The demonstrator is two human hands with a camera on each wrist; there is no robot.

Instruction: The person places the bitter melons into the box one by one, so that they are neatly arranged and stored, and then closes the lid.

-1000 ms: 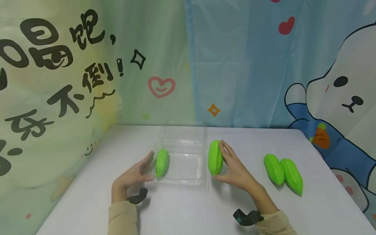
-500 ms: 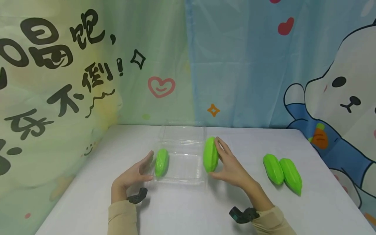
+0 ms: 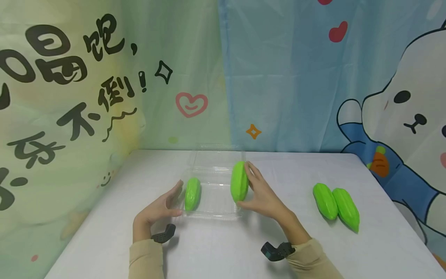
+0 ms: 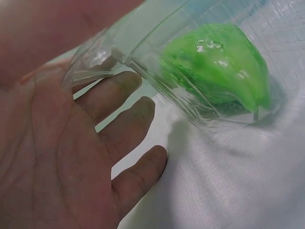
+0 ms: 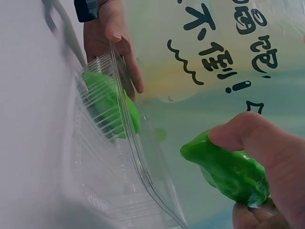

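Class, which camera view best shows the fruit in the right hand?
Right wrist view: the fruit looks largest there, though the hand covers part. The head view shows it smaller; the left wrist view doesn't show it.

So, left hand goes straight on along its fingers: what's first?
Most likely the clear box: its left wall is right by the left hand, with a green piece behind that wall. Depth is unclear; they may be touching.

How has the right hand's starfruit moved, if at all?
Yes, the green starfruit moved left: from beside the clear container to overlapping its right side.
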